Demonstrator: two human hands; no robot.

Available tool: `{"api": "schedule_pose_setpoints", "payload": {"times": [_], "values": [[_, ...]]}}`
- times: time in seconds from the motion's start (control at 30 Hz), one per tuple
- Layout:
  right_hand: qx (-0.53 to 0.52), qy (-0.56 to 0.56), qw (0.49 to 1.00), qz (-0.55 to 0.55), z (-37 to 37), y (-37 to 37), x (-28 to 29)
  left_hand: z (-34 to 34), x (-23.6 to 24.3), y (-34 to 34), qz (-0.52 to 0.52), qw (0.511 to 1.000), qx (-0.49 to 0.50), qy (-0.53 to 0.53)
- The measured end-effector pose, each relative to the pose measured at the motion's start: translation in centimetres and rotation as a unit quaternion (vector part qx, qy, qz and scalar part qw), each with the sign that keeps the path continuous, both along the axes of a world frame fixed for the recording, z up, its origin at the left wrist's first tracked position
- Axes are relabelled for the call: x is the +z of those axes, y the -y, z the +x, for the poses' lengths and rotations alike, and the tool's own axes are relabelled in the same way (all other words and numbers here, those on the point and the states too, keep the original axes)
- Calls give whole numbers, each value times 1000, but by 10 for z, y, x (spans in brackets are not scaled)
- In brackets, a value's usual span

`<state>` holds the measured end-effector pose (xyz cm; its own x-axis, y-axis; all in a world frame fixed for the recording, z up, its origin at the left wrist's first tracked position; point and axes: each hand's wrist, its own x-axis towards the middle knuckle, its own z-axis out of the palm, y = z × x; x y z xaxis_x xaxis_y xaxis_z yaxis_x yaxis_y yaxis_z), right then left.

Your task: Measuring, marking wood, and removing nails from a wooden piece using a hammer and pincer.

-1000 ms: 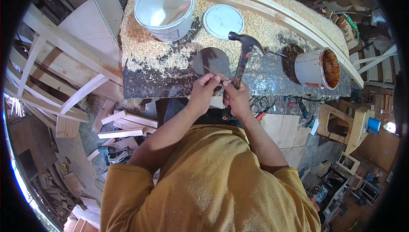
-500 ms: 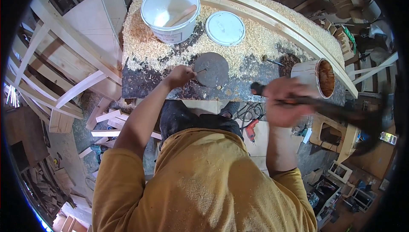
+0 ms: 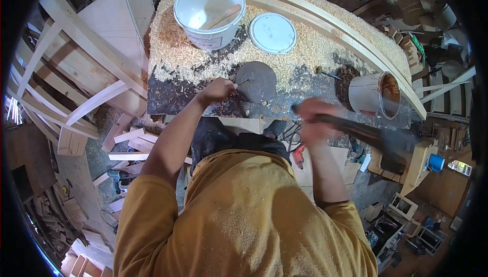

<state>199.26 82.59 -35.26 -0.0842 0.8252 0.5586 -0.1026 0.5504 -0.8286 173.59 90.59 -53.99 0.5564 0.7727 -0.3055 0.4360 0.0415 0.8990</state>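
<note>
My left hand [image 3: 218,90] is closed in a pinch at the near edge of the bench, holding a thin nail-like metal piece [image 3: 244,82]. Its tip lies over a flat, dark round disc [image 3: 260,86] on the bench top. My right hand [image 3: 317,118], smeared by motion, is wrapped around the dark handle of a hammer [image 3: 351,128]. The hammer's head end is blurred, held out to the right past the bench's front edge and apart from the disc.
Wood shavings cover much of the bench [image 3: 173,96]. On it are a white bucket [image 3: 208,40] with a stick inside, a round white lid [image 3: 273,33], long curved timbers [image 3: 325,23], a small rod-like tool [image 3: 329,74] and a tipped tub [image 3: 363,94]. A red power tool [image 3: 298,156] lies below.
My right hand and the hammer have moved left and inward, nearer the disc. My left hand stays at the disc with the metal piece; the view has shifted slightly.
</note>
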Motion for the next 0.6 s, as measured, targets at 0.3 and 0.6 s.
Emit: {"api": "schedule_pose_setpoints", "payload": {"times": [0.3, 0.6], "values": [[-23, 128, 952, -276, 5, -8, 29, -7, 18, -6, -96, 989, 46, -98], [-78, 478, 814, -320, 24, 25, -94, 12, 14, -10, -103, 990, 40, -89]]}}
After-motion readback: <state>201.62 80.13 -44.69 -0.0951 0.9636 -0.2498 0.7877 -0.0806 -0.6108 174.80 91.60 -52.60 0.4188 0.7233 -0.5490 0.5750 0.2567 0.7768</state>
